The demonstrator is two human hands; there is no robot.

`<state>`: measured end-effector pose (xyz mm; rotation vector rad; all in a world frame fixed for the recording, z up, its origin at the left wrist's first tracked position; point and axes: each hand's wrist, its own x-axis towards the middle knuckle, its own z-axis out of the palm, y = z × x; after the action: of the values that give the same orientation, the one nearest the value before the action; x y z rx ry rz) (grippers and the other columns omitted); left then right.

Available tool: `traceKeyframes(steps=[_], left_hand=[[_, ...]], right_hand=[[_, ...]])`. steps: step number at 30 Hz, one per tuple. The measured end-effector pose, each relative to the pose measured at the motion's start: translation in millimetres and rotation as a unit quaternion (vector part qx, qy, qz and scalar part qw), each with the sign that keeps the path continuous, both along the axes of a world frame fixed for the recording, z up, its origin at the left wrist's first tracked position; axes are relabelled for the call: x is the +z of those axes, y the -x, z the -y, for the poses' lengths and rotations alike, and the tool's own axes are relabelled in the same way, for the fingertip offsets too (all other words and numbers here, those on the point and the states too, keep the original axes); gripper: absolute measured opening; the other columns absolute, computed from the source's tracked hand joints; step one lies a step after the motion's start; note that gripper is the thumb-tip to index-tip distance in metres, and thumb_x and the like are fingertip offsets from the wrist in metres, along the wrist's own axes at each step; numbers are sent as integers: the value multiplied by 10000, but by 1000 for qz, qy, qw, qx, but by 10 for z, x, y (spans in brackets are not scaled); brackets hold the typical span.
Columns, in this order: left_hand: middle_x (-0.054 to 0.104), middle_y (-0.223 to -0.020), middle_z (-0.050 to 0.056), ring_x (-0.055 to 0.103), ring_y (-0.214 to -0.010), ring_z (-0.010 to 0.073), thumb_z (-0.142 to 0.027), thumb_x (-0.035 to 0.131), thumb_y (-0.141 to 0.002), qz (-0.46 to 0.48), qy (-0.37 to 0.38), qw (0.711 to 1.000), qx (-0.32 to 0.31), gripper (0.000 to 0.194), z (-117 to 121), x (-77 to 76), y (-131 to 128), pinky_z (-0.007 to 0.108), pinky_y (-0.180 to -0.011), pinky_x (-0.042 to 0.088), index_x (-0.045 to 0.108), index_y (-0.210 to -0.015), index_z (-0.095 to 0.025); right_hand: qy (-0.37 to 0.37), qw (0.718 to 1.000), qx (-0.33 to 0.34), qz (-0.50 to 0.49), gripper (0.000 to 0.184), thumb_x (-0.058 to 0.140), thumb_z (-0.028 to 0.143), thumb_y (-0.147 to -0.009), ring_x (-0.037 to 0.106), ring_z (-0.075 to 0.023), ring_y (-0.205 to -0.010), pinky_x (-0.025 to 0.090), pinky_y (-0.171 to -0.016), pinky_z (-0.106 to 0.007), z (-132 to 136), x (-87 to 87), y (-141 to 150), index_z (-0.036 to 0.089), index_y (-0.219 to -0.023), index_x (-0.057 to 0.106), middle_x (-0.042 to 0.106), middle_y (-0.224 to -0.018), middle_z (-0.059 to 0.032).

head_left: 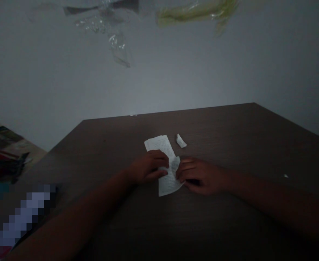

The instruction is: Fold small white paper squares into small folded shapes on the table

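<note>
A printed sheet of paper (168,185) lies on the brown table, its near right edge lifted slightly. My right hand (198,175) has its thumb and fingers closed on that edge. Over the sheet's left side rests my left hand (150,167), fingers stretched out and thumb apart from them. Behind it, partly covered by the left hand, is a thin stack of printed paper (159,142). A small folded piece of paper (180,141) stands just beyond my right hand. The dim light hides the exact fingertip contact.
The wooden table (121,228) reaches back to a pale wall (175,79). A tiny white scrap (285,176) lies at the right. Clear plastic (118,47) and yellow wrapping (194,14) hang on the wall. Dark and red items (1,163) are beyond the table's left side.
</note>
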<state>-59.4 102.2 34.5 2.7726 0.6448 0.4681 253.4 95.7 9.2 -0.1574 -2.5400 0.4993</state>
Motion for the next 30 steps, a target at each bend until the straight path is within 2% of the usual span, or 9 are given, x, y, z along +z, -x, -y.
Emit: traceKeyframes(steps=[4, 10, 15, 20, 24, 27, 30], left_hand=[[868, -1286, 123, 817, -1215, 283, -264, 628, -1221, -28, -9, 998, 57, 216, -7, -34, -39, 414, -1157, 655, 830, -1161, -213], [862, -1299, 132, 811, -1225, 289, -277, 597, -1240, -30, -33, 998, 49, 273, -73, -123, -29, 435, -1168, 650, 855, -1222, -191], [857, -1351, 110, 797, -1283, 285, -283, 646, -1224, -77, -81, 992, 52, 233, -102, -203, 0, 414, -1194, 617, 857, -1309, -231], [853, -1358, 135, 788, -1299, 318, -341, 738, -1207, -59, -127, 990, 21, 191, -38, -226, -45, 471, -1191, 589, 832, -1293, -199], [869, -1309, 120, 801, -1256, 304, -338, 705, -1234, -40, -115, 992, -29, 192, 7, -212, -97, 473, -1170, 574, 836, -1248, -198], [873, -1309, 113, 804, -1234, 302, -355, 703, -1237, -38, -97, 994, -28, 205, 17, -201, -111, 480, -1167, 571, 850, -1258, -214], [869, -1331, 127, 802, -1245, 313, -400, 769, -1205, -33, -83, 995, -32, 227, 25, -187, -109, 482, -1165, 572, 850, -1283, -203]], right_hand=[[11, 1000, 7, -2, 203, 636, 107, -1067, 804, -265, -1053, 688, -1009, -463, 13, -21, -29, 248, -1150, 757, 874, -1107, -86], [7, 999, -12, 47, 227, 668, 86, -1011, 797, -272, -1050, 653, -1038, -478, 81, -25, -83, 258, -1139, 743, 859, -1083, -73], [1, 1000, 0, 1, 146, 659, 141, -1054, 791, -266, -985, 644, -969, -467, 131, -42, -145, 232, -1144, 728, 859, -1049, -85], [12, 1000, -20, 3, 162, 659, 126, -1048, 796, -268, -1018, 641, -998, -473, 209, -40, -219, 229, -1148, 734, 858, -1066, -94], [26, 1000, -7, -11, 176, 630, 124, -1065, 796, -264, -995, 644, -976, -464, 250, -9, -258, 225, -1164, 735, 854, -1056, -93], [42, 999, -10, -23, 178, 619, 132, -1098, 807, -262, -1012, 644, -1004, -470, 233, 20, -283, 227, -1178, 746, 864, -1068, -91], [40, 998, -18, -34, 187, 621, 127, -1107, 810, -261, -1008, 642, -984, -459, 178, 25, -310, 225, -1196, 753, 871, -1075, -90]])
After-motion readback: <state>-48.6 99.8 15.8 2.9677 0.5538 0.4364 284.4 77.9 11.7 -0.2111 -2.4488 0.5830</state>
